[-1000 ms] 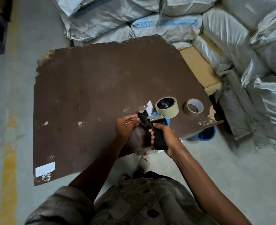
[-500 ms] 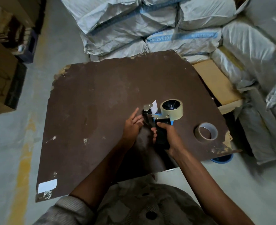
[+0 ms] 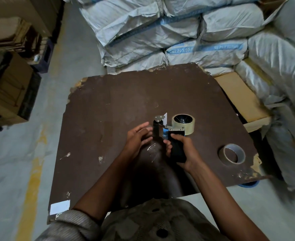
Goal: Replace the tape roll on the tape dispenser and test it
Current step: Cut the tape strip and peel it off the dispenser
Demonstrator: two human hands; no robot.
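Note:
A hand-held tape dispenser [image 3: 160, 126] with a black handle stands over the brown board [image 3: 108, 119]. A full roll of clear tape [image 3: 184, 126] sits on its hub. My right hand [image 3: 183, 150] grips the black handle. My left hand [image 3: 138, 138] is beside the dispenser's roller end, fingers straight and spread, the fingertips close to the black roller. A thin shiny strip of tape [image 3: 152, 146] lies between my hands. A nearly empty brown tape core [image 3: 231, 154] lies flat on the board to the right.
Stacked grey sacks [image 3: 160, 32] stand behind and to the right of the board. A tan cardboard slab [image 3: 238, 96] lies at the board's right edge. Cardboard boxes [image 3: 6, 94] stand at left on the concrete floor. A white label [image 3: 60, 206] sticks to the board's near-left corner.
My left hand has opened its fingers and come off the dispenser's front end. The camera view has shifted, so the board sits lower and further right in frame.

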